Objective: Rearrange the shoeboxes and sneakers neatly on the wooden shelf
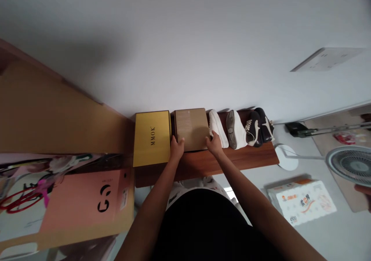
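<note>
A brown cardboard box (193, 131) sits on a dark reddish wooden shelf (249, 158) against the wall. My left hand (176, 149) grips its near left corner, thumb on top and the other fingers hidden down the side. At the near right corner, my right hand (214, 143) holds the same box, between it and a white shoe (219, 129). To the left of the box lies a yellow box (152, 139) marked MMOK, a narrow gap apart. Another white shoe (239, 129) with its grey sole showing and a pair of dark sneakers (256, 129) stand farther right.
At the left is a wooden unit holding a pink box (82, 199) and red-handled scissors (20, 201). A white paper pack (305, 201), a lamp-like white base (286, 157) and a fan (352, 164) are on the right. A wall socket (329, 59) sits above.
</note>
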`<state>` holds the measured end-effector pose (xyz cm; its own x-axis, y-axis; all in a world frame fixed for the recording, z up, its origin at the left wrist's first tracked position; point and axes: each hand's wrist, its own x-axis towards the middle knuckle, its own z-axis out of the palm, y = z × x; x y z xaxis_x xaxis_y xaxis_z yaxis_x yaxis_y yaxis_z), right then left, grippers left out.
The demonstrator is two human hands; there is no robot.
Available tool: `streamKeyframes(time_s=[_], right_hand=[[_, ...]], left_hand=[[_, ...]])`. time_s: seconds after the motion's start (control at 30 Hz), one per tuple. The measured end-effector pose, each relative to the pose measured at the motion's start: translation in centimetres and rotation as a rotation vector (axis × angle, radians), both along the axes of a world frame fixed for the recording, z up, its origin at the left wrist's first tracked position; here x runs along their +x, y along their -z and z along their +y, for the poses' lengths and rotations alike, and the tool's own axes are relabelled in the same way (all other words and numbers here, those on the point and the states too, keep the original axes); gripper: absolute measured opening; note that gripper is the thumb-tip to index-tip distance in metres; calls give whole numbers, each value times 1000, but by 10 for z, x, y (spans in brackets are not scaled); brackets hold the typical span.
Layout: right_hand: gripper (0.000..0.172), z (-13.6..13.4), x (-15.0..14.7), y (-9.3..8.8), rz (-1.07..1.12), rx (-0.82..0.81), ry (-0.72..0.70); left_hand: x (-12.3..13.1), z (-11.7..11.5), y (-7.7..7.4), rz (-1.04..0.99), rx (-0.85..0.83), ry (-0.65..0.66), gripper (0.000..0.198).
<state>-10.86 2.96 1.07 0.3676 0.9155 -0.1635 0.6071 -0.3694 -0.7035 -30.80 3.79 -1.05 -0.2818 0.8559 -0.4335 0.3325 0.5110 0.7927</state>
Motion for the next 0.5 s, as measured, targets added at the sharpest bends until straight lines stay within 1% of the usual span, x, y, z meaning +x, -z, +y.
streamKeyframes(time_s=[0.07, 0.13, 0.23, 0.37, 0.43, 0.5], right_hand=[[51, 9, 0, 4, 60, -120, -19], [49, 15, -3, 6, 121, -218, -27], [56, 15, -7, 8, 158, -272, 7], [69, 6, -2, 10, 197, -272, 67], [70, 0, 4, 12, 248, -262, 98], [67, -7, 10, 15, 334, -214, 105]], left_hand=[[4, 6, 4, -8, -24, -48, 64], [6, 8, 5, -49, -26, -87, 55], [8, 5, 2, -106, 1, -134, 45], [14, -6, -13, -135, 79, -174, 50], [14, -15, -24, -128, 151, -163, 50], [11, -26, -35, -127, 221, -133, 44]])
